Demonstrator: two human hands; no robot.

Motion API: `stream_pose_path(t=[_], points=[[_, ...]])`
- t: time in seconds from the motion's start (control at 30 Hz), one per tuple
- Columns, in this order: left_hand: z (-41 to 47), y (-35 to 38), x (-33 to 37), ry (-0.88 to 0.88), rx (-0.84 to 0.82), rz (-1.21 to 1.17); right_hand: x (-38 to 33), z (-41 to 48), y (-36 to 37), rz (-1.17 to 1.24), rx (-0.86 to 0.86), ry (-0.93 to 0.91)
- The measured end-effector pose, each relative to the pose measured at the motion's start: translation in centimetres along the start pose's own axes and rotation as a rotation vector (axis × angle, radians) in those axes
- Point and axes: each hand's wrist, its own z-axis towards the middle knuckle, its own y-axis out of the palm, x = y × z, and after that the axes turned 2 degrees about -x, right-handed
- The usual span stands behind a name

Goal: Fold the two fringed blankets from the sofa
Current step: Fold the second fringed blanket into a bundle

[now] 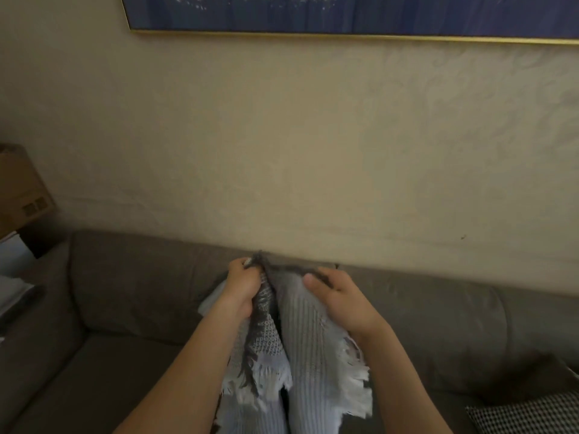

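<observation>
A pale blue-grey knitted blanket (pixel 308 346) with white and dark fringes hangs in front of me, held up over the brown sofa (pixel 131 296). My left hand (pixel 242 288) grips a bunched top edge of it, fingers curled round the fabric. My right hand (pixel 336 297) pinches the top edge a little to the right, thumb on the near side. Between my hands the cloth sags in a dark-patterned fold. The fringed ends dangle between my forearms. A second blanket is not clearly in view.
A black-and-white checked cushion (pixel 529 413) lies on the sofa seat at the lower right. A cardboard box (pixel 22 189) and papers stand beside the sofa's left arm. A gold-framed blue picture (pixel 344 14) hangs on the beige wall.
</observation>
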Motion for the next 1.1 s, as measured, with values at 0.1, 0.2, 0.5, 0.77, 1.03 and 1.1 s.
stream_pose_path(t=[0.1,0.2,0.5,0.77,1.03,1.1], points=[[-0.2,0.3,-0.5,0.016,0.028,-0.04,-0.1,0.4,1.0,0.327,0.592,0.033],[-0.7,0.7,-0.7,-0.017,0.087,-0.022,-0.6,-0.2,2.0,0.43,0.957,0.009],[-2.6,1.2,-0.1,0.263,-0.331,0.471,1.0,-0.6,2.7,0.147,0.169,-0.091],[-3.2,0.9,0.5,0.481,-0.59,0.944,1.0,1.1,0.5,-0.395,0.023,0.141],[-3.3,-0.4,-1.0,0.564,-0.314,1.172,-1.0,1.4,-0.3,-0.572,0.149,0.171],[-3.3,-0.8,-1.7,0.575,-0.221,1.233,-1.5,1.3,-0.1,-0.527,0.188,0.151]])
